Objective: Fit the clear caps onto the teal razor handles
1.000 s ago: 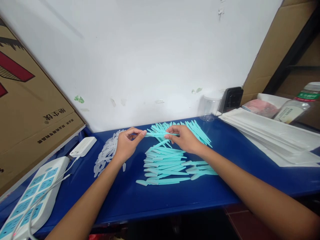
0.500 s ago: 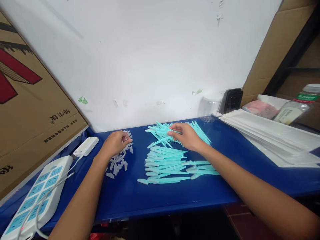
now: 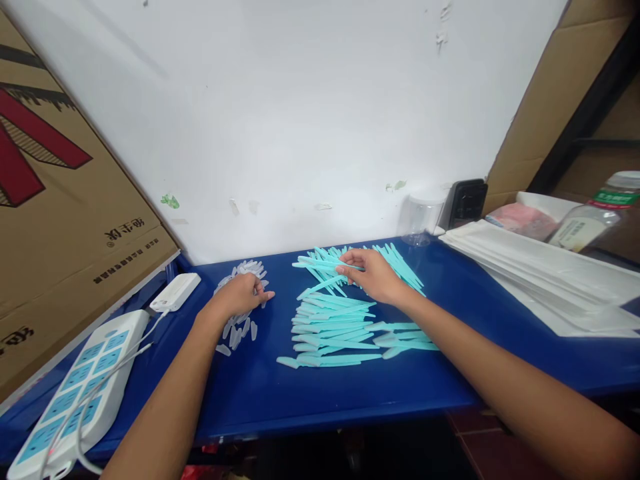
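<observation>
My right hand (image 3: 369, 272) is closed on turquoise eyebrow razors (image 3: 320, 264), whose ends stick out to the left of my fingers; how many it holds is hidden. Behind and under it lies a loose pile of the same razors (image 3: 403, 267). Nearer to me, more razors (image 3: 330, 323) rest in a rough row, capped ends to the left. My left hand (image 3: 245, 293) is low over a heap of small clear plastic caps (image 3: 245, 331). Its thumb stands apart from the bent fingers, and I see nothing between them. The palm covers part of the heap.
A white power strip (image 3: 80, 393) with cables and a white adapter (image 3: 175, 292) lie at the left, beside a cardboard box (image 3: 75, 200). At the back right stand a clear jar (image 3: 423, 217) and a black object (image 3: 467, 203). White sheets (image 3: 545, 273) and a bottle (image 3: 595, 213) are on the right.
My left hand has shifted a little right and nearer to me, its thumb now reaching out past the caps. My right hand stays almost in place with the razors.
</observation>
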### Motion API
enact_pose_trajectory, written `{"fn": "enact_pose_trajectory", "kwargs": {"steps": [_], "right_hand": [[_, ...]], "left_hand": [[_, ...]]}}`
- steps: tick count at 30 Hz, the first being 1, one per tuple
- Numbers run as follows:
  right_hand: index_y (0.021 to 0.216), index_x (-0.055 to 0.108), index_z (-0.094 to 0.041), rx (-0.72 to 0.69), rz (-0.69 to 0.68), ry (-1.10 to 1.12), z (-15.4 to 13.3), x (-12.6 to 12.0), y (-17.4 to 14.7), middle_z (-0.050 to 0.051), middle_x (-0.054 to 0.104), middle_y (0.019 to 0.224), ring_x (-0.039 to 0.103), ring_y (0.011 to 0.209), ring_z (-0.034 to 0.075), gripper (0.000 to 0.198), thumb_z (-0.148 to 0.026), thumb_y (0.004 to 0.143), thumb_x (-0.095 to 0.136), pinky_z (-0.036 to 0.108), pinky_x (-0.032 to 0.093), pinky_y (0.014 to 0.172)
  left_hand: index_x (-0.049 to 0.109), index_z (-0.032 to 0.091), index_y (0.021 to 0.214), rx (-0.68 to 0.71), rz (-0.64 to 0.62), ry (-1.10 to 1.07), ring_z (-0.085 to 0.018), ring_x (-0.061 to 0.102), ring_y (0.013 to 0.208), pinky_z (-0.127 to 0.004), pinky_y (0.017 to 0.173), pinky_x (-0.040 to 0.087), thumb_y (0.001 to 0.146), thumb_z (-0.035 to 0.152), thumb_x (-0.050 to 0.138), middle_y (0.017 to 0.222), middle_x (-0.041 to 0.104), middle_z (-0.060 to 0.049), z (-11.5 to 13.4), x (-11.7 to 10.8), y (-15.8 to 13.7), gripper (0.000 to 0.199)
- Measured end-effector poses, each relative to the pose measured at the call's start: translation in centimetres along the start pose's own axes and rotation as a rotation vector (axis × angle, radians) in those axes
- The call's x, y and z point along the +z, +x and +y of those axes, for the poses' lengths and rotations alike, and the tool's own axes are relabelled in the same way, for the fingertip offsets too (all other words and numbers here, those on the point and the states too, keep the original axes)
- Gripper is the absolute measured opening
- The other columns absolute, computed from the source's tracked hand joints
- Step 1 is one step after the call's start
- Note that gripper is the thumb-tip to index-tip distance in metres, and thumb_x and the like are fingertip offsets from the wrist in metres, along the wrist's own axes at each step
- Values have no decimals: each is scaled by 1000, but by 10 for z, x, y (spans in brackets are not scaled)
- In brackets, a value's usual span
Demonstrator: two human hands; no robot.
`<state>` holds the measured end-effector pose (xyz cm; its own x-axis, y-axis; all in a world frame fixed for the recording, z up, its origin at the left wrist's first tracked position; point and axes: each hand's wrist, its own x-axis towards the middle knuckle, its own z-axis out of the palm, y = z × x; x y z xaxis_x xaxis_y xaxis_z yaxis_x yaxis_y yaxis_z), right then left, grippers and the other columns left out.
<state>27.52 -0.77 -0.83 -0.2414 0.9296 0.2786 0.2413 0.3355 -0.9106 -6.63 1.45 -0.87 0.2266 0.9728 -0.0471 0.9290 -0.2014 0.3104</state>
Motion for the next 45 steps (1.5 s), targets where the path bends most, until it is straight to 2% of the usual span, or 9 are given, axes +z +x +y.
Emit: {"fn": "enact_pose_trajectory", "kwargs": {"steps": [3, 7, 10, 14, 19, 24, 35, 40, 45], "right_hand": [[86, 62, -18, 5, -5, 1, -1, 0, 0, 1, 63, 78, 61, 60, 15, 43, -56, 75, 79, 30, 50, 60], [85, 62, -18, 16, -12, 10, -1, 1, 0, 1, 64, 77, 60, 59, 14, 45, -58, 73, 80, 30, 50, 60], [87, 63, -18, 22, -13, 1, 1, 0, 0, 1, 64, 78, 60, 60, 15, 45, -58, 74, 79, 30, 49, 60], [88, 63, -17, 28, -23, 11, 1, 0, 0, 2, 64, 81, 60, 60, 14, 44, -56, 75, 79, 30, 49, 60], [87, 64, -18, 21, -52, -7, 0, 0, -2, 2, 65, 82, 61, 60, 14, 35, -50, 81, 75, 30, 49, 63], [89, 64, -19, 20, -87, -9, -3, 4, -6, 2, 67, 86, 62, 62, 14, 33, -49, 83, 73, 30, 49, 62], [86, 63, -19, -3, -81, -29, -9, 4, -7, 2, 66, 84, 63, 62, 15, 29, -47, 86, 70, 30, 49, 63], [85, 63, -18, -1, -77, -39, -10, 4, -6, 2, 66, 84, 62, 61, 15, 28, -45, 86, 70, 31, 50, 65], [86, 64, -19, -21, -86, -24, -3, 4, -5, 2, 66, 86, 62, 60, 14, 26, -44, 86, 71, 32, 51, 68]], "left_hand": [[66, 23, 65, -1, -31, -4, -21, 59, 54, -30, 53, 33, 79, 63, 65, 58, 67, -4, 0, 3, 0, 42], [65, 23, 69, 74, -36, -73, -22, 58, 56, -31, 55, 35, 81, 61, 63, 60, 65, -3, 5, 5, -1, 40], [66, 22, 78, 132, 66, -213, -21, 59, 60, -30, 57, 39, 83, 61, 64, 67, 68, -4, 14, 2, -2, 39], [66, 20, 88, 198, 219, -519, -17, 59, 63, -28, 58, 41, 88, 61, 63, 76, 70, -5, 29, -6, -4, 41], [67, 18, 91, 134, 297, -886, -9, 44, 48, -24, 46, 33, 82, 60, 74, 79, 71, -5, 45, -4, -4, 43], [73, 16, 90, 112, 411, -1068, -9, 48, 51, -24, 45, 35, 75, 53, 83, 84, 74, -8, 60, 4, -4, 41], [76, 15, 90, 126, 428, -1083, -10, 53, 57, -23, 49, 42, 76, 42, 85, 92, 78, -11, 68, 4, -9, 32], [78, 16, 90, 172, 419, -1031, -11, 54, 56, -24, 49, 41, 74, 39, 87, 71, 71, -5, 65, 6, -8, 30], [76, 16, 89, 177, 455, -1045, -10, 53, 55, -23, 51, 42, 71, 38, 90, 79, 75, -5, 63, 7, -6, 32]]}}
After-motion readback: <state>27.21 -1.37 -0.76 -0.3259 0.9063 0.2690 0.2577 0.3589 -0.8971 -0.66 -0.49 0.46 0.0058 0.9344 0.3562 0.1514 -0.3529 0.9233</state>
